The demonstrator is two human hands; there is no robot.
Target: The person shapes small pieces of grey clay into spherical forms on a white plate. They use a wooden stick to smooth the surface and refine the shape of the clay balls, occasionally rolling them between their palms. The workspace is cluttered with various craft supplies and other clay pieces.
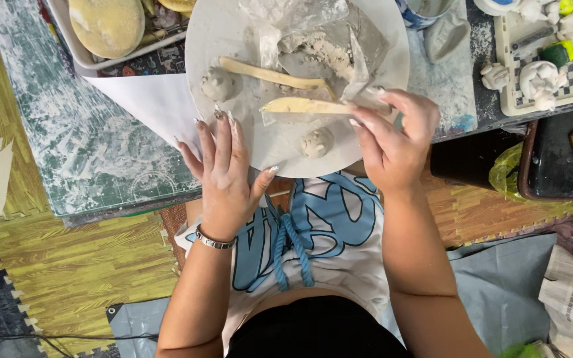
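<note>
Left hand (225, 174) flat on the plate (392, 59) — right hand (392, 142) seemingly pinching 1 wooden tool (303, 106).

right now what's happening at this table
A person is working clay on a round white plate. The right hand holds a flat wooden modelling tool over the plate; the left hand rests open on its near edge. A second wooden tool, two small clay lumps and crumpled plastic lie on it.

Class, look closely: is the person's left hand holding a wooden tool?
No: the left hand lies flat on the round white plate, gripping nothing.
</note>
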